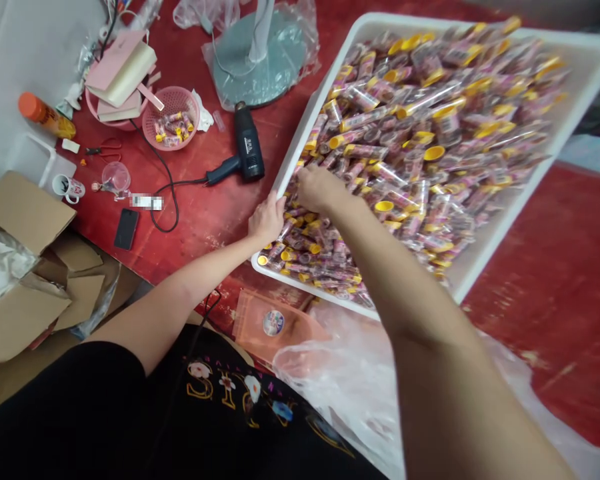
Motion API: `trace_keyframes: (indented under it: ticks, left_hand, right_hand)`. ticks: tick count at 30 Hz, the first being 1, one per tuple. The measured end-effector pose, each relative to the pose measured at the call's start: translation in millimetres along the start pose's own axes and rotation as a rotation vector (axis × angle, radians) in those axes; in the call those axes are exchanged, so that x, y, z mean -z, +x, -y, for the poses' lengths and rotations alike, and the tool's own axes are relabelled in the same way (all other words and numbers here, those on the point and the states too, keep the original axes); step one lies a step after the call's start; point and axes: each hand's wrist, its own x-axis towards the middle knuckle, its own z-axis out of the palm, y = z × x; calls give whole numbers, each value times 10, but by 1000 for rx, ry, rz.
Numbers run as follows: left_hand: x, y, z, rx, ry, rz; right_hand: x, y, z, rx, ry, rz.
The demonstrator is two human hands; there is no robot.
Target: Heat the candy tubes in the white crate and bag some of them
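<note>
A large white plastic tray [480,280] is heaped with small clear-wrapped tubes [405,127] that have pink labels and yellow ends. At its near left corner, my left hand [267,221] is closed over the rim. My right hand [321,190] reaches in among the tubes, close to the left wall. Its fingers are curled down, and what lies within them is hidden. Left of the tray, a black heat gun [249,143] rests on the red tabletop [200,233].
A pink basket [169,143] holds several similar tubes. Behind are notebooks [117,63] and a stand with a round base [260,60]. A phone [126,229], mug [69,189] and cardboard box [25,207] lie left. An orange bin [247,327] and plastic bag [360,373] sit below the tray.
</note>
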Motion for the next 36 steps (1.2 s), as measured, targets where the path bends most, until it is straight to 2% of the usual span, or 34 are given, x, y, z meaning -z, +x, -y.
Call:
trace_keyframes:
  ticks: [3,6,10,17,23,27,32,36]
  left_hand:
    - [-12,7,7,-9,-6,2]
    - [-28,18,18,1,-9,1]
    - [-22,23,22,8,2,-3]
    - [4,15,-18,25,17,12]
    - [2,-1,-25,16,23,14]
    - [-8,-8,-12,-9,21,10]
    - [-51,9,5,-26,-3,-3]
    - [-49,8,-7,-9,-2,9]
  right_hand:
    - [-346,254,23,-52,-48,-87]
    - [-511,156,11,-57,-135,-112]
    - [-485,48,-64,86,-209,-82]
    - [-378,114,-89,106,-244,186]
    - [-367,-45,-100,154,-259,279]
    - [-328,-343,-197,212,-285,202]
    - [-376,-722,-440,319,-307,9]
    - [-284,-962,-691,299,-408,-112]
